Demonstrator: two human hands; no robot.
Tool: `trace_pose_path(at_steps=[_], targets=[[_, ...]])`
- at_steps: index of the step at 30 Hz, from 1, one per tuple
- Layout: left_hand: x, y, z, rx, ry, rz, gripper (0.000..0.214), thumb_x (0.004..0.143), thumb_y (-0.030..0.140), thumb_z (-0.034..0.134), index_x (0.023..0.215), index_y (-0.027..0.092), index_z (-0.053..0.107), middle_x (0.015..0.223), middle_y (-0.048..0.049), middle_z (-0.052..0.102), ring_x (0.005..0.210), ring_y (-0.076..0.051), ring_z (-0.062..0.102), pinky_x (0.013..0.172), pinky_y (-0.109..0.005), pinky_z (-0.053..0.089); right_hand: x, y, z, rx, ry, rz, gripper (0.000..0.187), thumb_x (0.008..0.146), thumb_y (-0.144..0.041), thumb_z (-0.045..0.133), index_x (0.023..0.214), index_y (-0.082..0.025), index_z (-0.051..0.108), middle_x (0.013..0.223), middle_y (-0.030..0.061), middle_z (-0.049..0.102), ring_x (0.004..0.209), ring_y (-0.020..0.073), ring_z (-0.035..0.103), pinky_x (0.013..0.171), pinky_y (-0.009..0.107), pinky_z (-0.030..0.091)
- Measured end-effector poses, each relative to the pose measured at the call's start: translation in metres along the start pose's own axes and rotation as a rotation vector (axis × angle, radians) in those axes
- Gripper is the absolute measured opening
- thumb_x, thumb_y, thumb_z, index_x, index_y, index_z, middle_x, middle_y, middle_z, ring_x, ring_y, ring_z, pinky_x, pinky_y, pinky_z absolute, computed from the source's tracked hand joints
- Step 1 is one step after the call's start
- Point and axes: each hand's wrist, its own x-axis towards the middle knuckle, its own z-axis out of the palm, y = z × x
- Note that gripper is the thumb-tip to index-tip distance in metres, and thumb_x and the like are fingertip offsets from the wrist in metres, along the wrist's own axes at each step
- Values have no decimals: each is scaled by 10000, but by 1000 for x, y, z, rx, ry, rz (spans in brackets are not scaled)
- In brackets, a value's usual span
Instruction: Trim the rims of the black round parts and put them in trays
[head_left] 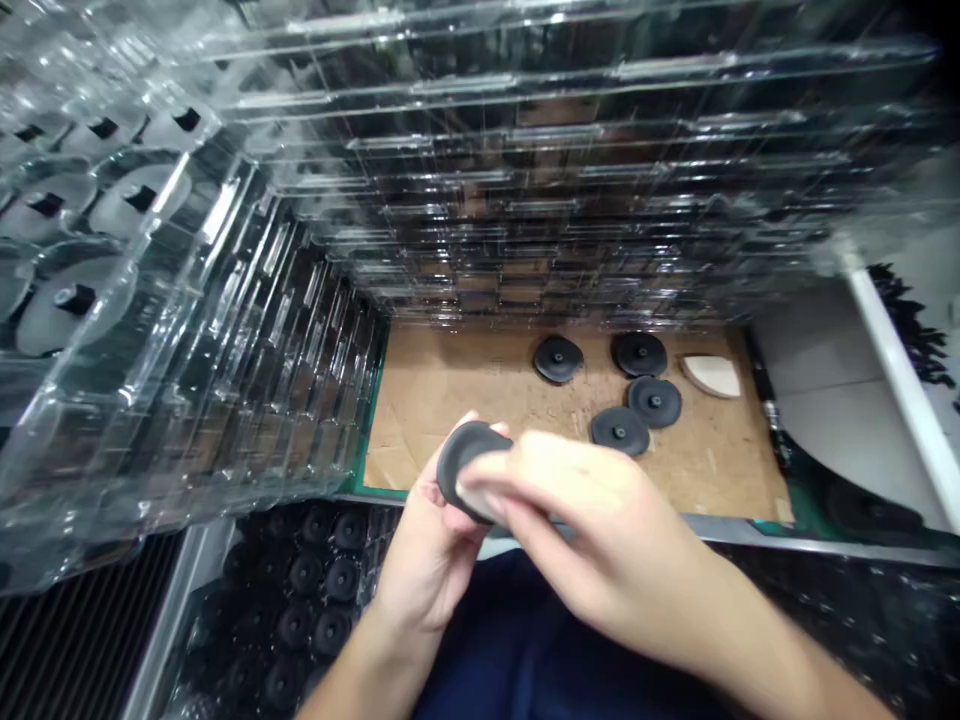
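Low in the middle of the head view, my left hand [427, 550] grips a black rubber-like disc [459, 452] by its edge, with its broad face turned up. My right hand [592, 515] reaches over from the right, its thumb and fingers pinched together against the disc's face. A pale bit shows under those fingertips; what it is, I cannot make out. Beyond my hands, several black discs with short central stems, such as the nearest one [619, 431], lie on a brown cardboard sheet [442, 380]. A cream-coloured wedge-shaped piece [712, 376] rests to their right.
Tall stacks of clear plastic trays [525, 180] rise behind the cardboard and on the left [247, 300]. The top left tray holds round pieces with dark stems. Below left, another tray [300, 600] is filled with black discs. A white panel [847, 370] stands at right.
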Motion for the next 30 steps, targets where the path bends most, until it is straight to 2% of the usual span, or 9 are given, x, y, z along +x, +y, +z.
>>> trace_pose_path(at_steps=[3, 7, 9, 11, 13, 16, 21, 26, 30], targets=[[1, 1, 0, 4, -28, -6, 558, 496, 263, 884, 1028, 289, 719, 1071, -7, 734, 970, -176, 679, 823, -199, 540, -7, 5, -2, 58, 139, -37, 212, 904, -94, 474, 1035, -116, 641, 919, 68, 686, 826, 133, 623, 759, 229, 498], [1, 3, -4, -5, -33, -19, 620, 451, 288, 896, 1042, 297, 711, 1078, 5, 734, 924, -189, 702, 842, -235, 550, -29, 12, -17, 111, -59, 222, 166, 886, -133, 554, 950, -216, 683, 759, -27, 663, 650, 81, 603, 588, 168, 470], [2, 3, -4, -16, -66, 7, 598, 480, 299, 887, 1051, 302, 707, 1091, 4, 731, 928, -188, 703, 867, -242, 541, -35, 11, -23, 62, 30, 323, 157, 893, -165, 559, 954, -251, 675, 786, -39, 669, 673, 79, 612, 571, 161, 461], [2, 1, -2, -16, -120, 11, 590, 498, 299, 881, 1061, 292, 704, 1107, -6, 725, 956, -178, 692, 857, -215, 533, -33, 8, -23, 20, 167, 268, 178, 902, -154, 541, 1007, -246, 650, 875, -24, 683, 754, 89, 623, 628, 169, 476], [1, -1, 0, -8, -137, 1, 582, 505, 305, 877, 1061, 278, 705, 1112, -9, 721, 979, -167, 679, 843, -187, 528, -26, 4, -19, 10, 190, 81, 198, 898, -114, 519, 1030, -201, 638, 899, 3, 688, 779, 103, 617, 681, 191, 487], [0, 1, -3, 6, -80, -13, 521, 551, 256, 863, 1047, 287, 707, 1080, 11, 731, 954, -164, 691, 839, -194, 539, -20, 7, -16, 41, 15, -15, 205, 896, -87, 500, 1006, -159, 657, 865, 24, 690, 760, 114, 608, 697, 209, 489], [-3, 7, -7, -47, -111, 37, 520, 580, 194, 849, 1067, 298, 697, 1098, 16, 734, 972, -198, 700, 883, -235, 545, -49, 34, -11, 57, -185, 324, 180, 922, -209, 510, 966, -216, 685, 786, -2, 675, 686, 106, 610, 647, 209, 481], [-2, 5, 2, -42, -120, -1, 539, 546, 244, 867, 1057, 287, 702, 1092, 13, 733, 969, -200, 700, 863, -225, 547, -75, 52, -4, 67, -55, 536, 203, 921, -294, 498, 996, -224, 673, 972, 33, 711, 878, 168, 662, 730, 265, 515], [-5, 1, 7, -2, -76, -6, 574, 521, 246, 880, 1065, 283, 698, 1091, -6, 724, 932, -180, 699, 828, -212, 544, -52, 28, -10, 20, 234, 419, 173, 913, -256, 527, 1029, -252, 655, 996, 8, 699, 875, 144, 643, 711, 230, 509]])
